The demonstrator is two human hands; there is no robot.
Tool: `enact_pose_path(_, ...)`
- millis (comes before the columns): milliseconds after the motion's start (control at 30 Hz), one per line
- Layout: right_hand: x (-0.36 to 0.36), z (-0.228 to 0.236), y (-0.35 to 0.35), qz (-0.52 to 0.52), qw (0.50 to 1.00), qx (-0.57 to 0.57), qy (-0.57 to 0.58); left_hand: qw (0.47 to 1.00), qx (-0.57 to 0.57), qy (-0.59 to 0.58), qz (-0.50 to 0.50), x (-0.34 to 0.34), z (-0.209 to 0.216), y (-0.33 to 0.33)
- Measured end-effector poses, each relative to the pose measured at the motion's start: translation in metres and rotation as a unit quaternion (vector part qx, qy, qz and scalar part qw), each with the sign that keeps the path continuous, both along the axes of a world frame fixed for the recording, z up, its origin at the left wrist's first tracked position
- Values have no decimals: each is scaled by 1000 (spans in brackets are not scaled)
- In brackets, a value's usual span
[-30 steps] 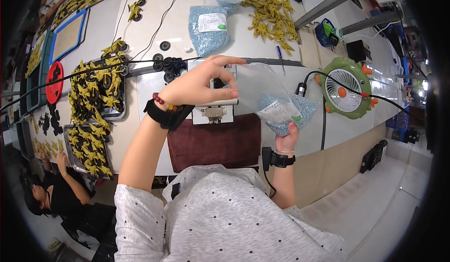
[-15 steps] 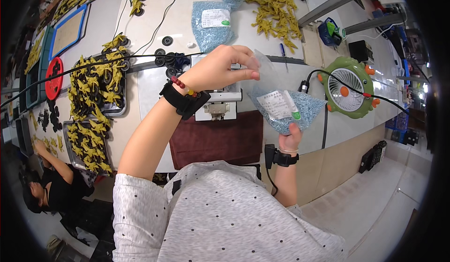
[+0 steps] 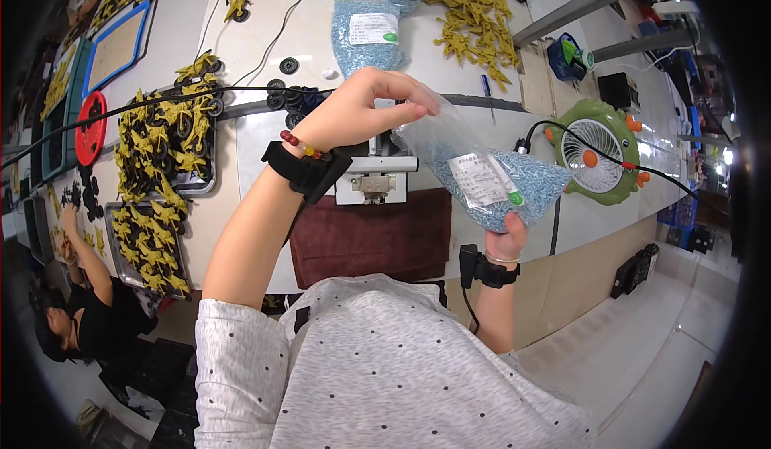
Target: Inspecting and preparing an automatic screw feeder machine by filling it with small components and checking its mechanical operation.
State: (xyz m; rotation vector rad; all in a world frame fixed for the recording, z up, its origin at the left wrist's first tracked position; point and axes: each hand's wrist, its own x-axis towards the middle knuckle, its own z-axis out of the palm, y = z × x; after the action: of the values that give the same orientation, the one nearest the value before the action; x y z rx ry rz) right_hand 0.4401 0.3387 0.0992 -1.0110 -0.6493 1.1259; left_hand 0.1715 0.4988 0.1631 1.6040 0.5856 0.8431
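A clear plastic bag (image 3: 530, 180) of tiny blue-grey pieces, possibly screws or pins, hangs tilted in front of me with a white label on its side. My left hand (image 3: 365, 112) pinches its loose upper end between thumb and fingers. Under the bag's full bottom, my right hand (image 3: 507, 238) supports and grips it, the thumb showing on the front. Beneath my left wrist stands a small white and metal machine (image 3: 372, 182), partly hidden by my hand. A dark red cloth (image 3: 369, 244) lies at the table's near edge.
Two similar bags (image 3: 365, 43) and a heap of yellow plastic parts (image 3: 474, 27) lie at the back. Trays of yellow toy motorcycles (image 3: 165, 140) fill the left. A green fan (image 3: 596, 152) with a cable stands right. A co-worker (image 3: 88, 312) reaches in at far left.
My left hand has drawn slightly left and up, stretching the bag's top out. The bag and my right hand have shifted a little right. The co-worker's hand has moved farther up the table.
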Motion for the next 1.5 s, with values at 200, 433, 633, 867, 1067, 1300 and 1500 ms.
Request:
enact_pose_path(200,-4,9,4,7,1000,1,-2,1000,6,17,23,-6,-8,-2)
enact_pose_path(433,-8,15,8,-2,1000,-6,-3,999,-14,-2,32,-10,-8,-7)
enact_pose_path(633,-11,19,10,-1,1000,-9,-4,999,-45,20,20,-14,-4,-8)
enact_pose_path(867,-11,21,12,-3,1000,-5,0,998,-42,-14,43,-15,-9,-12)
enact_pose_path(1067,-12,23,13,5,1000,-4,-2,998,-44,-19,46,-18,-9,-14)
enact_pose_path(1300,-16,27,15,7,1000,-5,-5,997,-55,-28,46,-21,-12,-16)
enact_pose_path(1500,-16,29,14,5,1000,-10,-4,996,-83,-21,26,-23,-9,-16)
